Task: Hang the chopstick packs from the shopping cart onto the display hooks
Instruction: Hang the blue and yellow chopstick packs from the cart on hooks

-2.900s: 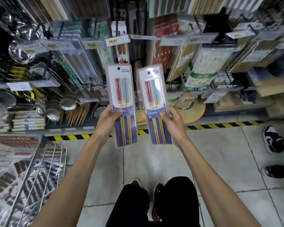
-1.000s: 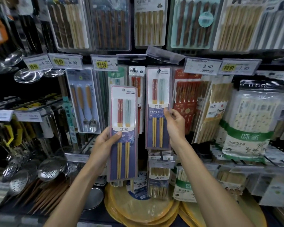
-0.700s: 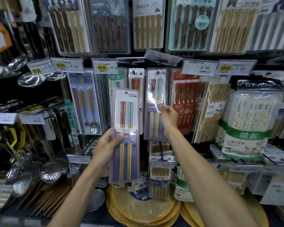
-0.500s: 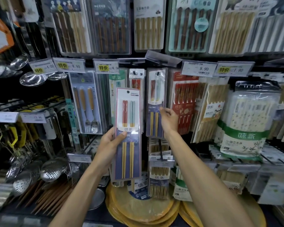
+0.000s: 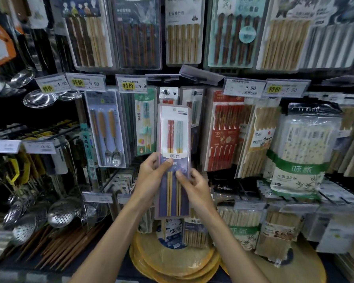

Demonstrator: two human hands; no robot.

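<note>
Leaving the first pack (image 5: 195,111) hung at one o'clock, the right hand (image 5: 195,187) has joined the left hand (image 5: 151,177), fingers of both gripping the second pack (image 5: 174,137), still unhung.

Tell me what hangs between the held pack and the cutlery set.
Head view: a green chopstick pack, plus darker packs, between cutlery set and held pack.

The held chopstick pack (image 5: 173,160) covers most of the hung pack (image 5: 195,111) behind.
</note>
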